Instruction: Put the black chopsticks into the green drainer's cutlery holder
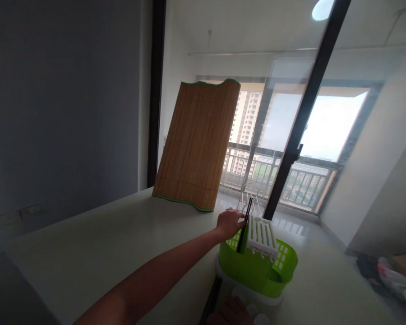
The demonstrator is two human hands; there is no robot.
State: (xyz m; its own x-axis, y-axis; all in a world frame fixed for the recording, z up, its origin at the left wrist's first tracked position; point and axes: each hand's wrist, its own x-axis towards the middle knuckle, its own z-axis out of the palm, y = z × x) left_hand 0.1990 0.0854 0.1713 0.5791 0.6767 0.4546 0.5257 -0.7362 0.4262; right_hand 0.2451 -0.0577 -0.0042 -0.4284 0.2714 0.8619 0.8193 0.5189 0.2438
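Note:
My left hand (pixel 229 224) reaches over the back left rim of a bright green plastic basket (pixel 242 266), its fingers closed around black chopsticks (pixel 249 208). The sticks lean at a slant, with their lower part at the basket's left side. A white slotted rack (pixel 262 234) with small hooks sits across the top of the basket. Beneath is a white base (pixel 274 301). At the bottom edge, my right hand (pixel 232 311) is dark and partly cut off. Beside it lie more dark sticks (pixel 212 295); whether it grips them is unclear. White round pieces (pixel 261 319) are close to its fingers.
The basket stands on a pale table (pixel 122 253). A bamboo mat (pixel 198 144) with green edging stands upright at the table's far side. Behind are dark-framed glass doors (pixel 301 117) and a wire rack (pixel 252 205). Bags and a box (pixel 397 280) lie on the floor at right.

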